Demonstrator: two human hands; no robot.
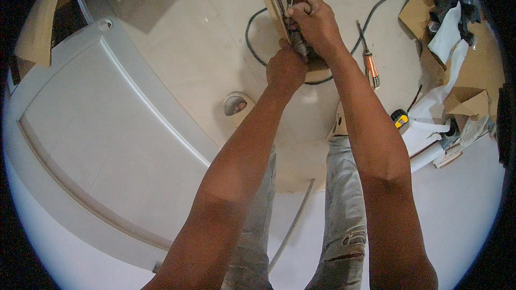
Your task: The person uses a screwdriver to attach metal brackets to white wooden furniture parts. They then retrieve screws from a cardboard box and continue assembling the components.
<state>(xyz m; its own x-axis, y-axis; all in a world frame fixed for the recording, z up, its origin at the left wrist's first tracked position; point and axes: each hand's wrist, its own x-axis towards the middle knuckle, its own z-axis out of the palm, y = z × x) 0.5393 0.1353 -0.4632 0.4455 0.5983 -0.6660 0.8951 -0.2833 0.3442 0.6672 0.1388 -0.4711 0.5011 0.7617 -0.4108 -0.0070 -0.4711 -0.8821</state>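
A shallow open cardboard box (273,13) lies on the floor ahead of me, with dark things inside that are hard to make out. Over it, my right hand (317,24) pinches a thin, pale metal piece (291,3) that stands nearly upright between thumb and fingers. My left hand (288,67) is closed at the near left side of the box. Beside its knuckles is a greyish object (299,48), partly covered by both hands; whether the left hand grips it or the box, I cannot tell.
A dark cable (248,40) loops around the box. An orange-handled screwdriver (371,69) lies to the right, and a yellow-and-black tape measure (400,118) sits nearer. Cardboard scraps (470,102) and white wrapping (445,37) pile up far right. A white panelled door (107,123) fills the left.
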